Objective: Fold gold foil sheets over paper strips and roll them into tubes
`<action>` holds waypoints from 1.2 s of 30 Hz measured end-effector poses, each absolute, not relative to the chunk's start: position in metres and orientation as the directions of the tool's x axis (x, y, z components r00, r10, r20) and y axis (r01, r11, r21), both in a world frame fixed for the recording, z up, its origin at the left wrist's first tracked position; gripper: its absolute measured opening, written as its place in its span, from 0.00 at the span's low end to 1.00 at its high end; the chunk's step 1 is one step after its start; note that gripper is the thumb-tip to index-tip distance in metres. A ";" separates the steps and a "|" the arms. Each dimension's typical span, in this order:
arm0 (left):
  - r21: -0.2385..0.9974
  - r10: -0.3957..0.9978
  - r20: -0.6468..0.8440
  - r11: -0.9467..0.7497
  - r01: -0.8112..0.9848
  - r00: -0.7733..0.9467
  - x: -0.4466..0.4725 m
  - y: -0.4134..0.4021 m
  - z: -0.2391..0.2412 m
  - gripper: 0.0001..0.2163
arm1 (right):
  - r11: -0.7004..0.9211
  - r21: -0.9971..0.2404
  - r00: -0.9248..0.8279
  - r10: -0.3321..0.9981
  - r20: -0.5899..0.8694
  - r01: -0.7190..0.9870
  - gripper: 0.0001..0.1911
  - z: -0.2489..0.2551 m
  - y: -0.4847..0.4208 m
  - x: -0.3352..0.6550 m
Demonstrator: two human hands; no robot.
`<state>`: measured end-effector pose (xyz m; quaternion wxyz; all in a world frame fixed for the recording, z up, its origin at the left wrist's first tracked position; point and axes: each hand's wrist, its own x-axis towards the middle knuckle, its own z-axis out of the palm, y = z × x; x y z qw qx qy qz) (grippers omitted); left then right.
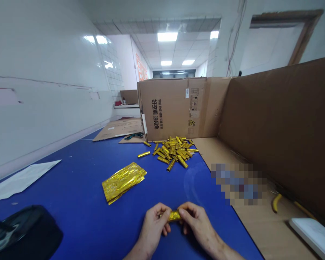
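Gold foil roll (174,216) pinched between left grip (153,224) and right grip (193,219); flat stack (123,182) unrolled ahead, rolled heap (172,152) farther beyond.

Gold foil roll (174,216) half hidden by fingers (186,212); pixelated patch (238,184) on cardboard (262,231); black object (24,233) cut off at lower left

The one view comes from a camera worn on the person's head, facing forward and tilted down along a blue table (70,187). The left hand (153,225) and right hand (196,224) sit at the bottom edge of the frame, close to the lens. Farther up, the view takes in a cardboard box (176,108) standing beyond the table, a white wall (43,119) along the left side, and distant ceiling lights (167,37) down the room.
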<state>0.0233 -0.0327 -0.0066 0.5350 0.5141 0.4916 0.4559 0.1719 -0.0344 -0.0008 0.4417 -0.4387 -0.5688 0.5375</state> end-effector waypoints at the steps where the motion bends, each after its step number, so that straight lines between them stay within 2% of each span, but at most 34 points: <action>1: 0.998 0.993 -0.054 0.052 0.019 0.101 0.023 -0.033 -0.008 0.19 | 0.038 -0.999 -0.223 0.974 0.031 0.027 0.20 -0.001 -0.034 0.172; 14: 0.996 0.994 -0.067 0.071 -0.048 0.083 0.025 -0.033 -0.007 0.21 | 0.056 -0.998 -0.178 0.983 0.052 0.017 0.19 -0.002 -0.034 0.174; 21: 0.996 0.992 -0.088 0.089 -0.007 0.088 0.027 -0.035 -0.004 0.21 | 0.036 -0.994 -0.181 0.983 0.017 0.104 0.21 -0.001 -0.035 0.173; 28: 0.994 0.995 -0.085 0.088 -0.069 0.043 0.026 -0.036 0.000 0.20 | -0.004 -0.999 -0.074 0.997 -0.007 0.040 0.21 -0.003 -0.033 0.176; 31: 0.988 0.995 -0.100 0.096 -0.122 -0.027 0.021 -0.032 0.003 0.18 | -0.015 -0.999 -0.031 0.999 -0.014 -0.041 0.20 -0.002 -0.028 0.179; 36: 0.971 0.986 -0.167 0.163 -0.177 -0.009 0.015 -0.026 0.007 0.16 | -0.036 -0.992 -0.173 0.985 -0.015 -0.118 0.21 -0.002 -0.023 0.179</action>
